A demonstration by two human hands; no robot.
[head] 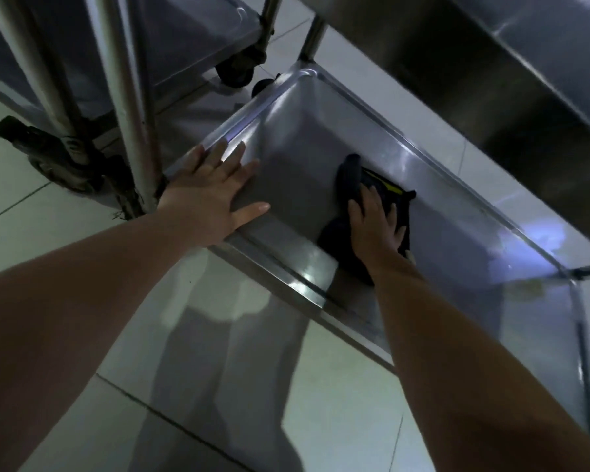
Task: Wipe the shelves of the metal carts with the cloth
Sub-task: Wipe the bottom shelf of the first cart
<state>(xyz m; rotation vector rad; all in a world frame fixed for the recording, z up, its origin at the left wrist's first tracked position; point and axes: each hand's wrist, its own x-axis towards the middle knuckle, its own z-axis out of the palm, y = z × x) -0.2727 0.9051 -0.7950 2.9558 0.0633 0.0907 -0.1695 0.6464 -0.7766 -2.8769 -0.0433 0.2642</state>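
My left hand [215, 192] lies flat on the near left corner of the shiny stainless-steel bottom shelf [304, 141] of the cart. Its fingers are straight and spread apart, its palm over the raised rim, and it grips nothing. My right hand [377, 226] presses down on the dark, crumpled cloth with a yellow stripe [351, 175]. The fingers are spread and laid flat across the cloth, not curled round it. The cloth rests on the shelf floor near the front rim, well apart from my left hand. A round steel upright post [133, 114] rises just beside my left wrist. A second metal cart [184, 39] with a black caster wheel [239, 69] stands behind it on the pale tiled floor [218, 335].
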